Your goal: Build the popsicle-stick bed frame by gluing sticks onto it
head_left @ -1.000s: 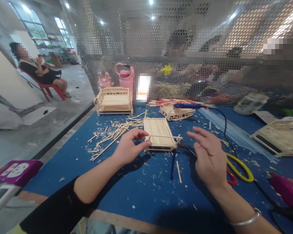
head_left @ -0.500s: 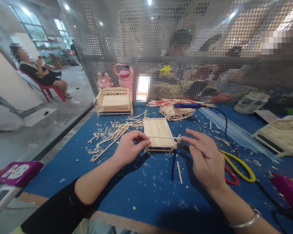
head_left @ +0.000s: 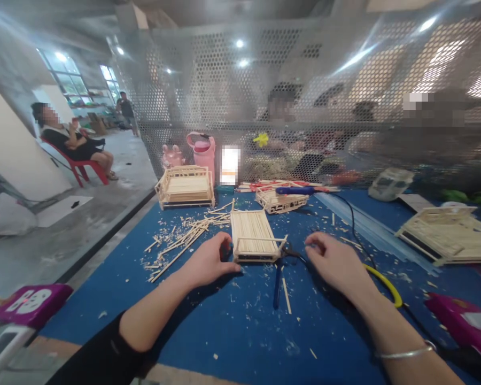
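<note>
A small model bed made of thin wooden sticks lies in front of me, with one stick raised across its near end. My left hand is at its near left corner, thumb and fingers apart, holding nothing; whether a fingertip touches the frame I cannot tell. To the right, my right hand hovers over the table with loosely curved fingers and nothing visible in them. Between it and the model are the dark jaws of scissors or pliers, their yellow handle partly hidden by my right forearm. A blue pen-like tool lies just nearer.
Loose sticks and scraps cover the left of the blue table. Other stick models stand behind. A blue-handled corded tool rests on one. Purple power strips flank the table; a perforated screen rises behind.
My left hand has let go of the stick, which stays across the model's near end. Both hands have drawn away from it, and my right fingers have curled in. The view has tilted up.
</note>
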`<act>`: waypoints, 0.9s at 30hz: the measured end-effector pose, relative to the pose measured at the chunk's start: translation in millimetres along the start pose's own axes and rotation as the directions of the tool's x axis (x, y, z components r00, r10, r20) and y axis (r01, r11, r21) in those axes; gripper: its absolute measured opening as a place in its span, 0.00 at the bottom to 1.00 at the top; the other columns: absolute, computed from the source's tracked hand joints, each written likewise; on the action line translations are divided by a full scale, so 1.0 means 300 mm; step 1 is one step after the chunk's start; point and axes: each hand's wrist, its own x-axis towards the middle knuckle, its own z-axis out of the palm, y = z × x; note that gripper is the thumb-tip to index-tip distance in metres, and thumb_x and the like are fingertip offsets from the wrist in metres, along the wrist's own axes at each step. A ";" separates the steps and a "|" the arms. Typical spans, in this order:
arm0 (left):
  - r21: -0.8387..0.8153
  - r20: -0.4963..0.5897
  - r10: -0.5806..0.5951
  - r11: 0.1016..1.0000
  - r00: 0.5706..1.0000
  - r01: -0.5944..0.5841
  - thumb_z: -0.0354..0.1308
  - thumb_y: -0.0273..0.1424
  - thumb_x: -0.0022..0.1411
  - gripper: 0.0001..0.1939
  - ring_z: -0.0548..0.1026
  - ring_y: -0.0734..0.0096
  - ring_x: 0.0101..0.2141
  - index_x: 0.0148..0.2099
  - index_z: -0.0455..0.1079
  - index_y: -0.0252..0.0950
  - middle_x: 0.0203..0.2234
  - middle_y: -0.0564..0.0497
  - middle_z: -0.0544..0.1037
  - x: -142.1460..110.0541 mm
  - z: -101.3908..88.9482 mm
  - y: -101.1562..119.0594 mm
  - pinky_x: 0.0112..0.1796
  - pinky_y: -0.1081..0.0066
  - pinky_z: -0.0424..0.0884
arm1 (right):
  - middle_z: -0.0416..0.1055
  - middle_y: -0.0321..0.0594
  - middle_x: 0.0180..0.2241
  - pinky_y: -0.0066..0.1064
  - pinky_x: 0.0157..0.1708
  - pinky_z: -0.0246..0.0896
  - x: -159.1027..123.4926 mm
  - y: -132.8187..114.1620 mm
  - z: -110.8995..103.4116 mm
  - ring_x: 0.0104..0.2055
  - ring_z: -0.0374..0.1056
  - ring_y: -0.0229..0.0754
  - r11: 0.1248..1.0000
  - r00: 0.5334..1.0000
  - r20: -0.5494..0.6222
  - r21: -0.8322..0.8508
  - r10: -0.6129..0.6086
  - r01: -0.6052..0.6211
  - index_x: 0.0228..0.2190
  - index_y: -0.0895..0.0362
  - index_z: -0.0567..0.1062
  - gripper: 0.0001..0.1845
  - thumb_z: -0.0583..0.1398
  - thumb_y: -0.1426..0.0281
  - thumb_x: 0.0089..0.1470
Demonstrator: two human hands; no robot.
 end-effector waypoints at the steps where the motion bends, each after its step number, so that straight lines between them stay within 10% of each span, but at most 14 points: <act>1: 0.000 -0.020 0.007 1.000 1.000 -0.007 0.65 0.37 0.45 0.22 0.68 0.67 0.30 0.41 0.63 0.38 0.32 0.52 0.72 0.001 0.007 0.004 0.32 0.70 0.62 | 0.68 0.35 0.21 0.30 0.26 0.54 0.005 0.008 -0.003 0.24 0.65 0.41 0.999 0.998 0.069 -0.034 -0.003 0.005 0.29 0.55 0.71 0.03 0.58 0.69 0.49; 8: -0.132 -0.161 -0.013 0.991 0.987 -0.009 0.59 0.31 0.49 0.12 0.70 0.69 0.28 0.39 0.69 0.36 0.29 0.53 0.74 0.005 0.027 0.011 0.33 0.70 0.65 | 0.72 0.36 0.24 0.27 0.26 0.49 0.005 0.007 -0.012 0.29 0.68 0.40 0.989 0.965 0.263 -0.139 -0.017 0.055 0.26 0.55 0.72 0.02 0.60 0.72 0.50; 19: -0.291 -0.380 -0.257 0.945 0.888 0.149 0.59 0.30 0.49 0.05 0.67 0.71 0.23 0.29 0.65 0.37 0.19 0.58 0.67 0.018 -0.008 -0.017 0.28 0.73 0.61 | 0.76 0.44 0.32 0.29 0.28 0.52 0.015 0.004 -0.029 0.37 0.72 0.47 0.967 0.965 0.253 -0.254 0.075 -0.009 0.27 0.56 0.72 0.08 0.53 0.75 0.52; 27: -0.653 0.079 -0.534 0.610 0.842 0.449 0.57 0.38 0.56 0.12 0.64 0.79 0.14 0.32 0.65 0.34 0.16 0.56 0.70 -0.040 0.048 0.096 0.15 0.79 0.56 | 0.76 0.46 0.34 0.32 0.28 0.52 0.012 0.007 -0.016 0.38 0.72 0.49 0.963 0.961 0.268 -0.269 0.075 0.000 0.29 0.56 0.71 0.09 0.51 0.75 0.52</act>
